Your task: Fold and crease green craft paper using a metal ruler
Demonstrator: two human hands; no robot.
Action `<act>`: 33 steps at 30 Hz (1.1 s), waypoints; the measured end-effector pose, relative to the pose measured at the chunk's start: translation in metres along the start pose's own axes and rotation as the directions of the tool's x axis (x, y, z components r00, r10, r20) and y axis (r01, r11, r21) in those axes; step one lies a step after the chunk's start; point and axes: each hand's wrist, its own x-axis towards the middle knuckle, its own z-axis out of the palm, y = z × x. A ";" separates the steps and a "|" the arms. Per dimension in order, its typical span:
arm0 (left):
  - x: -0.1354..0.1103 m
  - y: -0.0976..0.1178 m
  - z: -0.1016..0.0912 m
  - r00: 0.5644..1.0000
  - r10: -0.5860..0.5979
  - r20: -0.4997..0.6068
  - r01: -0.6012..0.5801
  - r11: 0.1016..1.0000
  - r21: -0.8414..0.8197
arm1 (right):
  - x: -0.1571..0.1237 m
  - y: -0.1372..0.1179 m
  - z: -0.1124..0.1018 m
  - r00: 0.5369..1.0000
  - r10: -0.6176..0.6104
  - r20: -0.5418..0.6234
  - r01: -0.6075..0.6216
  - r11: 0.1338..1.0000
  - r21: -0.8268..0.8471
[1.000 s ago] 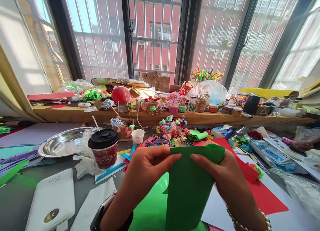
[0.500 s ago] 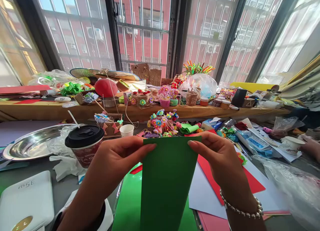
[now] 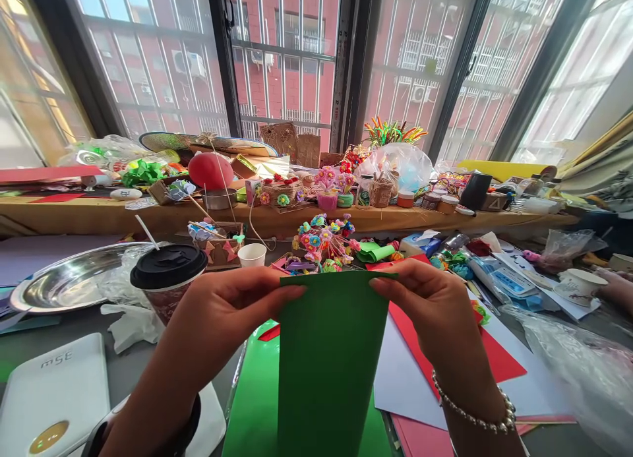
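Note:
A strip of dark green paper hangs upright in front of me, held by its top corners. My left hand pinches the top left corner between thumb and fingers. At the top right corner, my right hand grips the paper the same way, a beaded bracelet on its wrist. Beneath the strip lies a bright green sheet on the table. To its right are red paper, white paper and pink paper, partly overlapping.
On the left stand a lidded coffee cup, a metal tray and a white device. Craft flowers and a paper cup are behind my hands. At far right another person's hand is by a white cup.
Both hands keep their hold on the green paper, with only a very slight shift to the left. The view has moved a little; the other things stay put.

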 end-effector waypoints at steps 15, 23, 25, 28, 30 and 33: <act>0.007 -0.008 -0.010 0.993 -0.019 0.117 0.029 0.996 -0.080 | 0.002 0.003 0.001 0.999 0.022 0.039 -0.023 0.999 0.027; 0.007 -0.007 -0.011 0.994 -0.024 0.105 0.030 0.998 -0.054 | 0.003 0.006 -0.002 1.000 -0.008 -0.001 0.008 0.999 -0.045; 0.007 -0.007 -0.011 0.993 -0.017 0.113 0.023 0.998 -0.054 | 0.003 0.006 -0.001 1.000 -0.012 -0.015 0.011 0.998 -0.054; 0.008 -0.007 -0.010 0.992 -0.009 0.127 0.018 0.998 -0.065 | 0.003 0.005 0.000 1.000 -0.006 -0.028 0.005 0.999 -0.045; 0.009 -0.007 -0.010 0.989 -0.022 0.146 0.033 0.997 -0.072 | 0.003 0.004 0.000 0.999 -0.015 -0.033 0.014 0.999 -0.031; 0.009 -0.006 -0.010 0.984 -0.049 0.171 0.064 0.994 -0.084 | 0.004 0.006 0.000 0.999 -0.031 -0.043 0.030 0.999 -0.024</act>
